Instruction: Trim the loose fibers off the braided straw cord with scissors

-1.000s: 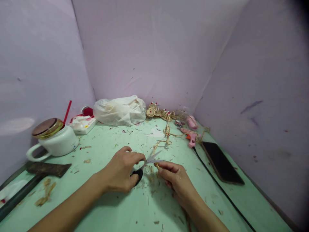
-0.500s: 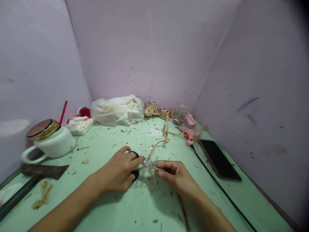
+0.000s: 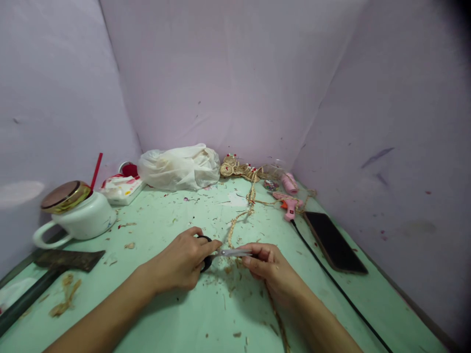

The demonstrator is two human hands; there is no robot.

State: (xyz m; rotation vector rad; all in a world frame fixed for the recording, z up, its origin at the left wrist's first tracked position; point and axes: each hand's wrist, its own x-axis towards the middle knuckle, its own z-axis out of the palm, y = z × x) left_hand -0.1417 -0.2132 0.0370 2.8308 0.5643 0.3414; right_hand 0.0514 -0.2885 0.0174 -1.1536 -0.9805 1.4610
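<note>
My left hand (image 3: 186, 260) is closed round the black handles of a pair of scissors (image 3: 231, 252), whose blades point right and lie nearly together. The blade tips reach the fingers of my right hand (image 3: 270, 267), which pinch a braided straw cord (image 3: 232, 230). From the pinch the cord runs away from me to a knotted stretch near the back. Another length comes out below my right hand and trails toward the near edge. Where blades and cord meet is partly hidden by my fingers.
On the right lie a pink glue gun (image 3: 290, 208) with a black cable and a dark phone (image 3: 336, 242). Left are a white mug (image 3: 84, 218) and a hammer (image 3: 69, 260). A white plastic bag (image 3: 180, 169) and straw coils (image 3: 228, 169) sit behind. Straw scraps litter the green table.
The scissor blades have closed from apart to nearly together, and my left fingers have drawn in with the handles. My right hand has shifted only slightly.
</note>
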